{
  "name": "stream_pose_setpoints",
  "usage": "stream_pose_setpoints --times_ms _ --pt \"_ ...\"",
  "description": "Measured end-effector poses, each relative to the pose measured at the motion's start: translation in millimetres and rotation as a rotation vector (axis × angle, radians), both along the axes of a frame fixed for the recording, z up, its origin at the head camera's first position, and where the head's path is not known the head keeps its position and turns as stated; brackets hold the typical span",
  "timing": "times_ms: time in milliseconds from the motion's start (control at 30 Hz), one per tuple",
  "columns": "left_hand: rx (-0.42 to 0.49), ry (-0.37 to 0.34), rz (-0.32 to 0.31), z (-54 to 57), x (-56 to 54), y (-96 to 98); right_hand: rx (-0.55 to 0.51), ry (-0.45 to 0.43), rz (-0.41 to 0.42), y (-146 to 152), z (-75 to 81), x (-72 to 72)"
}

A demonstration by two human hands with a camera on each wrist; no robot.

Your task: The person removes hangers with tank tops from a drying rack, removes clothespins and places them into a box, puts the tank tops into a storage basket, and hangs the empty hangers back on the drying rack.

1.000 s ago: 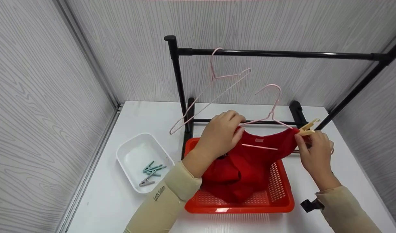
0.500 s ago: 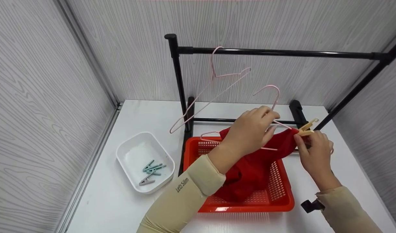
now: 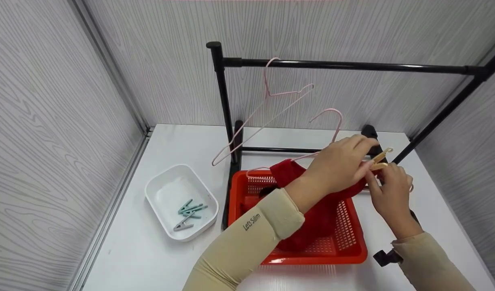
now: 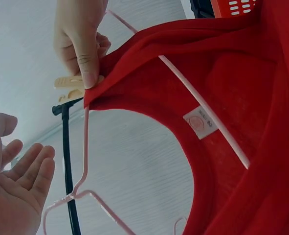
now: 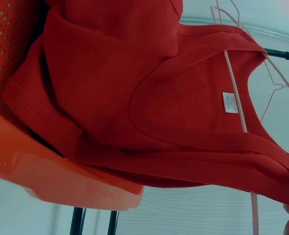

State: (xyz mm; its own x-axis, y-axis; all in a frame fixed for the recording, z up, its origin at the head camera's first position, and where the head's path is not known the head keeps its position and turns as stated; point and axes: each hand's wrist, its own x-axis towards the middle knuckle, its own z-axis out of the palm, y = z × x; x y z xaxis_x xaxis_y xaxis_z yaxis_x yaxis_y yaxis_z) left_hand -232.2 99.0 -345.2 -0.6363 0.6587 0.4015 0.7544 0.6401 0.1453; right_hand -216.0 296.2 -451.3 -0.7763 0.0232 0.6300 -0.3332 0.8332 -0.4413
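Note:
A red tank top (image 3: 287, 171) hangs on a pink wire hanger (image 3: 339, 119), its lower part bunched in the red basket (image 3: 308, 260). My right hand (image 3: 394, 194) pinches one shoulder strap against the hanger's arm, the thumb flat on the cloth in the left wrist view. Right beside that thumb, a pale yellow clothespin (image 4: 68, 82) sits at the strap's end. My left hand (image 3: 338, 165) reaches across towards the clothespin; its fingers are spread and hold nothing in the left wrist view (image 4: 24, 181). A white label (image 5: 230, 103) shows inside the neckline.
Behind the basket stands a black garment rack (image 3: 352, 66), with another pink hanger (image 3: 267, 95) hooked on its top bar. To the left, a white tray (image 3: 154, 198) holds several green and grey clothespins (image 3: 190, 210).
My left hand has let go of the far shoulder of the tank top and moved right, towards the clothespin. The hanger's hook has shifted slightly left. My right hand keeps its pinch.

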Motion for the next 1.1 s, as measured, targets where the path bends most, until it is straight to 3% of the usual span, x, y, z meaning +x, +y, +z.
stream_pose_setpoints --times_ms 133,300,500,800,1100 --pt "-0.010 0.025 0.004 -1.8 -4.9 5.6 0.006 0.005 -0.002 -2 0.5 0.1" --pt "-0.063 0.005 0.008 -5.5 -8.9 13.0 0.017 0.021 0.007 -5 1.2 -1.0" --pt "-0.106 0.006 -0.017 -16.0 -13.5 19.8 0.021 0.048 0.029 -10 2.0 -0.3" --pt "-0.146 -0.007 0.017 -23.4 -20.8 19.8 0.039 0.062 0.040 -13 1.7 -0.3" --pt "-0.107 -0.079 0.012 -25.9 -22.7 24.2 0.041 0.071 0.039 -13 1.6 1.0"
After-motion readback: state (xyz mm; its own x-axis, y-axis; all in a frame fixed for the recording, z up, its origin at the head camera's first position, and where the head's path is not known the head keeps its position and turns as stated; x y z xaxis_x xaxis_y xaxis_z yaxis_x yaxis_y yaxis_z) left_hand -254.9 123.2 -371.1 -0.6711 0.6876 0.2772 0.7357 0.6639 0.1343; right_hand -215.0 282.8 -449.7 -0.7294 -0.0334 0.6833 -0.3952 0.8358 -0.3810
